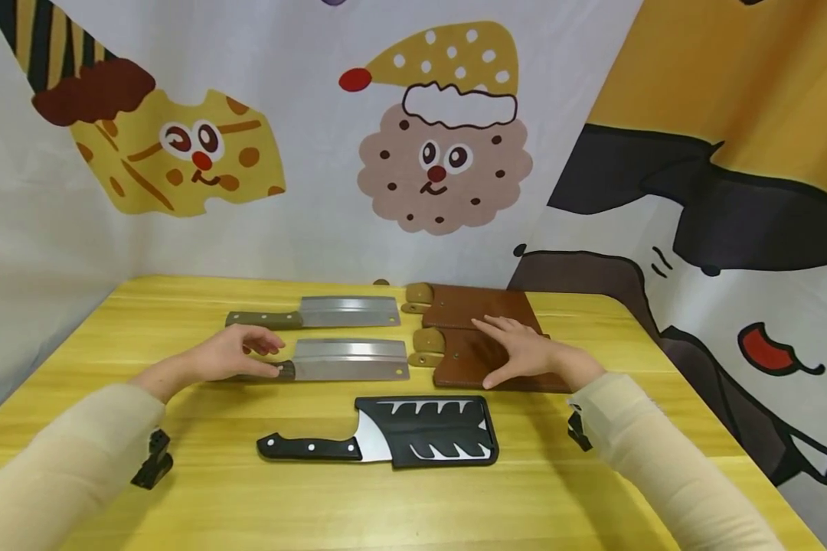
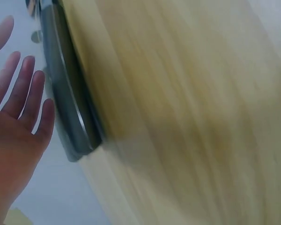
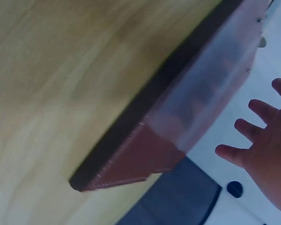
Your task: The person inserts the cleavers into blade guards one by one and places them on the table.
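My left hand (image 1: 237, 353) hovers with relaxed fingers over the dark handle of the middle cleaver (image 1: 351, 360), thumb near the handle's end. In the left wrist view the left hand (image 2: 18, 117) shows straight fingers beside that handle (image 2: 68, 108), holding nothing. My right hand (image 1: 520, 350) lies spread over the nearer brown leather sheath (image 1: 465, 360). In the right wrist view the right hand (image 3: 267, 140) has its fingers apart, just off the sheath (image 3: 145, 154). Whether either hand touches its object I cannot tell.
A second bare cleaver (image 1: 348, 311) lies behind the middle one, with another brown sheath (image 1: 475, 306) to its right. A black-handled cleaver in a black sheath (image 1: 420, 440) lies nearest me on the yellow table (image 1: 386, 505). Cartoon-printed cloth walls surround the table.
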`<state>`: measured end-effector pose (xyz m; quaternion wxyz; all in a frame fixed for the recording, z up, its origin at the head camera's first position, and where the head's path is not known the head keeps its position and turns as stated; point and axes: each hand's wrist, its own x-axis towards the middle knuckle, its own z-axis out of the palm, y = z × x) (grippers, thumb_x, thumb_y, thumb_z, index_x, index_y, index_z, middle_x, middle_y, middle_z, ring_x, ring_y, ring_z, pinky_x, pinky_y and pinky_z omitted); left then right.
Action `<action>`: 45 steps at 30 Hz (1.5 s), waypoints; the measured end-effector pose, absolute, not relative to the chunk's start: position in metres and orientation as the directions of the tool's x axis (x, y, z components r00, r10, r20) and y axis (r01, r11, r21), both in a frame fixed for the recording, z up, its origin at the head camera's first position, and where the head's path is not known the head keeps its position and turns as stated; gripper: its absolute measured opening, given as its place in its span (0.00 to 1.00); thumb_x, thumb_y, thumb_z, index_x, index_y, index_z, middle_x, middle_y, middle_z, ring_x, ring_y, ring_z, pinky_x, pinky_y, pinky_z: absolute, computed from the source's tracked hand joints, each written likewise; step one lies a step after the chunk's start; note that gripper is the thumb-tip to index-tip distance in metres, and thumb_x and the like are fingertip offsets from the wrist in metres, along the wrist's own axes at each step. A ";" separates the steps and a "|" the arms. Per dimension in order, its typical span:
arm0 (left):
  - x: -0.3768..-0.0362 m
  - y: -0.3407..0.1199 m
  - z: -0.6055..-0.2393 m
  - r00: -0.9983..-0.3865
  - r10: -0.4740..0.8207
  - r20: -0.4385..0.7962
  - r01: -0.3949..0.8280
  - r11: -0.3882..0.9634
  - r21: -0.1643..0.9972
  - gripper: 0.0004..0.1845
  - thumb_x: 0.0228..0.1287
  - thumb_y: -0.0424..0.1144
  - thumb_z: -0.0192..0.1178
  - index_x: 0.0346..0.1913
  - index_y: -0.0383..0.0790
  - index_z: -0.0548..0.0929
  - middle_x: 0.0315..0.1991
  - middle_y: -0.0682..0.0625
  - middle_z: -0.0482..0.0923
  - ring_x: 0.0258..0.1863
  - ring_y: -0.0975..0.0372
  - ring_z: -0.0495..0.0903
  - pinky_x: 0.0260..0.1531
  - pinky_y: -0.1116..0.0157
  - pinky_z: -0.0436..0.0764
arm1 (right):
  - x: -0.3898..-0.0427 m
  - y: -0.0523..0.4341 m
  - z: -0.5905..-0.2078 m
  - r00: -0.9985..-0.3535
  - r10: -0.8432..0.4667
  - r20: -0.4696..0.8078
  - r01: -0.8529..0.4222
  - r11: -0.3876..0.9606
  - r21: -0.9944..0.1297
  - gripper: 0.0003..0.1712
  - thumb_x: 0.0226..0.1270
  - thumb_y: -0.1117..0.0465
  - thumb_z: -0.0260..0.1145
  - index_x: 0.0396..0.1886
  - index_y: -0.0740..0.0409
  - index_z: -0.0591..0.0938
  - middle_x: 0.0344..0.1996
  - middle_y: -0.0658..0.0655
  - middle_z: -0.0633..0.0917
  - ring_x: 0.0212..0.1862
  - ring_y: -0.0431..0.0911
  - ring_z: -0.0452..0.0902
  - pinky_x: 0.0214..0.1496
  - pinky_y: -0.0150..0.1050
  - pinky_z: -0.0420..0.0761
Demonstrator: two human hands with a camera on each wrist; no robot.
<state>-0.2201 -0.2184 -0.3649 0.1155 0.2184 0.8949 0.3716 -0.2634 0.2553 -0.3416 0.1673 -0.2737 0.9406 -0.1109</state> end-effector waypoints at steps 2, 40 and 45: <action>-0.221 -0.221 -0.369 -0.884 0.465 -0.054 0.289 0.633 0.719 0.26 0.54 0.43 0.67 0.52 0.30 0.77 0.47 0.38 0.80 0.46 0.51 0.78 0.48 0.54 0.76 | -0.265 0.259 -0.347 -0.799 -0.536 -0.272 -0.462 0.837 -0.294 0.63 0.46 0.36 0.71 0.74 0.56 0.50 0.73 0.68 0.49 0.71 0.69 0.41 0.62 0.74 0.45; -0.216 -0.253 -0.377 -0.864 0.481 -0.151 0.171 0.562 0.809 0.26 0.55 0.41 0.67 0.55 0.32 0.78 0.55 0.36 0.77 0.43 0.73 0.76 0.41 0.73 0.76 | -0.263 0.299 -0.370 -0.797 -0.558 -0.229 -0.525 0.829 -0.192 0.68 0.35 0.34 0.75 0.72 0.61 0.55 0.61 0.70 0.64 0.60 0.66 0.61 0.54 0.66 0.67; -0.212 -0.257 -0.370 -0.874 0.468 -0.131 0.168 0.543 0.823 0.26 0.55 0.39 0.66 0.56 0.29 0.77 0.52 0.35 0.78 0.39 0.73 0.77 0.38 0.71 0.78 | -0.262 0.296 -0.361 -0.793 -0.572 -0.209 -0.530 0.817 -0.228 0.67 0.37 0.36 0.75 0.72 0.61 0.54 0.63 0.71 0.62 0.62 0.67 0.59 0.54 0.67 0.67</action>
